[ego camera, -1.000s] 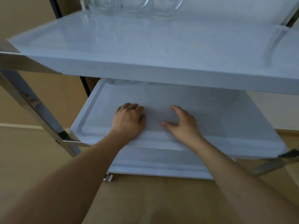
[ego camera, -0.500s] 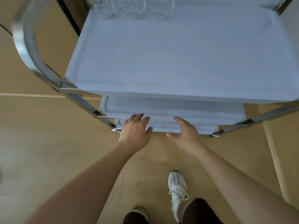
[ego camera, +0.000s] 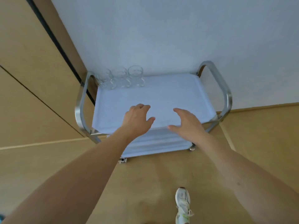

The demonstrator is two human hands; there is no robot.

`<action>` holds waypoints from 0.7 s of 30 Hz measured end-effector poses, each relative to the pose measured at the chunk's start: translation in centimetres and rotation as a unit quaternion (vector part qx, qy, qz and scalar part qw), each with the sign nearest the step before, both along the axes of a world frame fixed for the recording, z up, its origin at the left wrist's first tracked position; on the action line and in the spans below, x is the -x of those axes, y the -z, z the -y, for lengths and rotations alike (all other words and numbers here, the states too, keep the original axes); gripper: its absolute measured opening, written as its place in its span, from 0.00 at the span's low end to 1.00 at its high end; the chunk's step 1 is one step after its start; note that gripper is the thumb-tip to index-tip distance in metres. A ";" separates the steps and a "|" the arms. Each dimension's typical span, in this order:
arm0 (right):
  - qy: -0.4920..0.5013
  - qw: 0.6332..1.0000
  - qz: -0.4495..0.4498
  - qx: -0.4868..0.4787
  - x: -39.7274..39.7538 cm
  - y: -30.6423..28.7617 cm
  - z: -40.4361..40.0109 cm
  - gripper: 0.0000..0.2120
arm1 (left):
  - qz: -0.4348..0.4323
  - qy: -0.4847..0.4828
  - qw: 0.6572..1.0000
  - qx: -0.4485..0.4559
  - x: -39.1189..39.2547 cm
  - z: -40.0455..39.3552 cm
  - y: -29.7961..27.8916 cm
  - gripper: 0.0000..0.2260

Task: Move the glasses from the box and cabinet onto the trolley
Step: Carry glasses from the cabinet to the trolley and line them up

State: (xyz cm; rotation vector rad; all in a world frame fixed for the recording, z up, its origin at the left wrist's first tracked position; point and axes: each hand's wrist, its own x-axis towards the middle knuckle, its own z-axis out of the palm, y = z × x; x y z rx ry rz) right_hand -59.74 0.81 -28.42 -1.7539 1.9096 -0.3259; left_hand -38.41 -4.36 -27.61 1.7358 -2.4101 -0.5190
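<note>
Hovering over the trolley's (ego camera: 163,97) near edge, the left hand (ego camera: 136,121) and right hand (ego camera: 187,125) hold nothing, fingers relaxed. Clear glasses (ego camera: 120,77) stand clustered at the top shelf's far-left corner.

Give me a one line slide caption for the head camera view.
Both empty hands, left and right, hover over the trolley's top shelf, where three glasses stand at the back left.
</note>
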 end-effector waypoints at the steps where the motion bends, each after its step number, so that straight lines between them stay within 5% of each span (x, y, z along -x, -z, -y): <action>1: 0.007 1.000 -0.004 0.011 0.7 -1.9 -0.2 0.39 | -0.002 0.017 1.000 0.015 1.1 0.1 -2.0 0.26; 10: 0.073 0.988 -0.043 0.128 10.5 -15.6 -2.8 0.41 | -0.020 0.124 0.981 0.145 12.2 0.0 -16.7 0.27; 21: 0.165 0.965 -0.113 0.170 28.7 -21.8 -9.0 0.42 | -0.010 0.248 0.946 0.207 33.6 -2.4 -24.1 0.31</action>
